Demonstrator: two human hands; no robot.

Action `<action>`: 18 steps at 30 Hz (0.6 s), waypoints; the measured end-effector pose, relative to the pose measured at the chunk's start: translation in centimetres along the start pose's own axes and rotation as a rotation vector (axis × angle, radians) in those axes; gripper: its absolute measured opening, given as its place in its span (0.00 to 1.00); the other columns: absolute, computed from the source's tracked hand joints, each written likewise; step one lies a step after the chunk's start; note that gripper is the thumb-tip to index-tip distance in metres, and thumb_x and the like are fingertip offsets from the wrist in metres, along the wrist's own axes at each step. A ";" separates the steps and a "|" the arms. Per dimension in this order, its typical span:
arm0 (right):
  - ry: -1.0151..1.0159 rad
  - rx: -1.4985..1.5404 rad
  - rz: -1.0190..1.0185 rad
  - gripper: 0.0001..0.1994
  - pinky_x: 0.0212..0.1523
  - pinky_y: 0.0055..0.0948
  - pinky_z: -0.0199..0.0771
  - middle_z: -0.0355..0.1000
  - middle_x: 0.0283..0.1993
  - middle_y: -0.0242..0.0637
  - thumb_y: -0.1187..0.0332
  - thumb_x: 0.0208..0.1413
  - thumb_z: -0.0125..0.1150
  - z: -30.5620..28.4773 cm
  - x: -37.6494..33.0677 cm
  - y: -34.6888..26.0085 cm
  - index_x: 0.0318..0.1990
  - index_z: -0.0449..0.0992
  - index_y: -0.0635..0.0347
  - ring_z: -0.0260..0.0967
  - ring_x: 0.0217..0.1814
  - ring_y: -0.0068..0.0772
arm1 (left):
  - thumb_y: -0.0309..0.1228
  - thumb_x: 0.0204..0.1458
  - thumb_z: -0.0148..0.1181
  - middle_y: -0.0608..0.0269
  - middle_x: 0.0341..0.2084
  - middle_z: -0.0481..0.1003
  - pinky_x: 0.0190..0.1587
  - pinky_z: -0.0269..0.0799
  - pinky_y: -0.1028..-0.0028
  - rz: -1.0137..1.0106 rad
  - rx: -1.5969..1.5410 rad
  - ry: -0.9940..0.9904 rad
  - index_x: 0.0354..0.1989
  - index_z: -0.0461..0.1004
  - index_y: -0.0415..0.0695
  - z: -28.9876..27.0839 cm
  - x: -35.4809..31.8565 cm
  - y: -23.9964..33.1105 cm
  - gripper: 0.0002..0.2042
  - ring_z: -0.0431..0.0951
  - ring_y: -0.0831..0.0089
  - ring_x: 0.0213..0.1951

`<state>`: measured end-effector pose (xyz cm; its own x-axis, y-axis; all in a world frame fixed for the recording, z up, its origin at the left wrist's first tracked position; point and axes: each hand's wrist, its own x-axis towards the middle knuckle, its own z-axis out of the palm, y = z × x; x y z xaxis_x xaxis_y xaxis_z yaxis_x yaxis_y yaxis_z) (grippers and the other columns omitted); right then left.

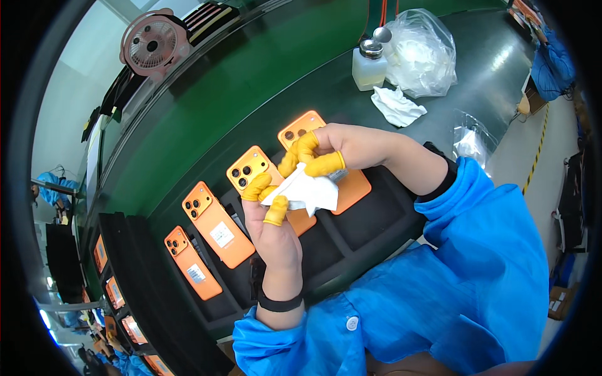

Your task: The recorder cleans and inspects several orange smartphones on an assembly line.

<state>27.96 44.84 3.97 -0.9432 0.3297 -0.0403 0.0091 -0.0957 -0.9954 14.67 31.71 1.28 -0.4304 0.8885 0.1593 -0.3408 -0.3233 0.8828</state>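
Observation:
Between my hands is a folded white wipe (308, 191), held over the orange phones. My left hand (273, 229) pinches its left end with fingers in yellow finger cots. From the right, my right hand (332, 145), also in yellow finger cots, grips the wipe's upper edge. Several orange phones lie camera side up in a black foam tray (320, 247). The leftmost phone (193, 264) and the phone beside it (219, 230) carry white labels. My hands and the wipe partly cover a third phone (254, 166) and the rightmost phone (354, 190).
A pump bottle (369, 67) stands at the back, next to a clear plastic bag (423, 56) of white material. A crumpled white cloth (398, 108) lies before them. At left is another black tray (147, 276) by more phones. A fan (152, 45) stands far left.

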 end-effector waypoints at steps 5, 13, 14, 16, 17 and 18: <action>-0.001 0.092 -0.026 0.11 0.43 0.22 0.65 0.67 0.37 0.32 0.77 0.45 0.59 0.7 0.6 1.1 0.35 0.65 0.62 0.65 0.42 0.22 | 0.24 0.48 0.47 0.61 0.37 0.67 0.43 0.61 0.76 -0.007 -0.065 0.055 0.48 0.60 0.41 -0.2 0.1 0.8 0.17 0.68 0.74 0.40; 0.103 0.213 -0.145 0.13 0.41 0.21 0.65 0.66 0.37 0.31 0.77 0.44 0.60 1.5 0.7 1.5 0.37 0.66 0.61 0.65 0.40 0.21 | 0.28 0.51 0.49 0.61 0.41 0.66 0.48 0.62 0.74 -0.049 0.020 0.063 0.52 0.57 0.40 0.2 0.2 0.0 0.19 0.67 0.72 0.45; 0.099 0.215 -0.144 0.13 0.41 0.21 0.65 0.66 0.37 0.31 0.77 0.44 0.60 1.7 0.7 1.5 0.37 0.66 0.61 0.65 0.40 0.21 | 0.30 0.53 0.47 0.53 0.45 0.66 0.51 0.63 0.70 -0.061 0.144 0.038 0.51 0.56 0.39 0.3 0.1 0.1 0.18 0.68 0.67 0.48; 0.146 0.242 -0.158 0.14 0.43 0.21 0.65 0.66 0.37 0.30 0.75 0.44 0.61 2.1 0.7 1.6 0.40 0.66 0.61 0.65 0.40 0.22 | 0.28 0.53 0.47 0.53 0.45 0.66 0.50 0.64 0.71 -0.056 0.165 0.044 0.51 0.57 0.39 0.3 0.1 0.0 0.17 0.68 0.68 0.47; 0.145 0.244 -0.158 0.14 0.43 0.21 0.65 0.66 0.37 0.30 0.75 0.44 0.61 2.1 0.7 1.6 0.40 0.66 0.61 0.65 0.40 0.22 | 0.26 0.53 0.47 0.54 0.45 0.66 0.49 0.65 0.72 -0.050 0.186 0.047 0.51 0.57 0.39 0.2 0.1 0.0 0.17 0.68 0.69 0.47; 0.147 0.206 -0.150 0.14 0.43 0.21 0.65 0.66 0.37 0.30 0.75 0.45 0.61 2.0 0.8 1.7 0.40 0.66 0.61 0.65 0.41 0.22 | 0.26 0.53 0.47 0.54 0.45 0.66 0.49 0.65 0.72 -0.049 0.186 0.048 0.51 0.57 0.39 0.2 0.1 0.1 0.17 0.68 0.69 0.47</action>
<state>26.58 43.05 2.39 -0.8704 0.4860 0.0791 -0.2092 -0.2194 -0.9529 14.79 31.81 1.43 -0.4578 0.8838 0.0965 -0.2045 -0.2103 0.9560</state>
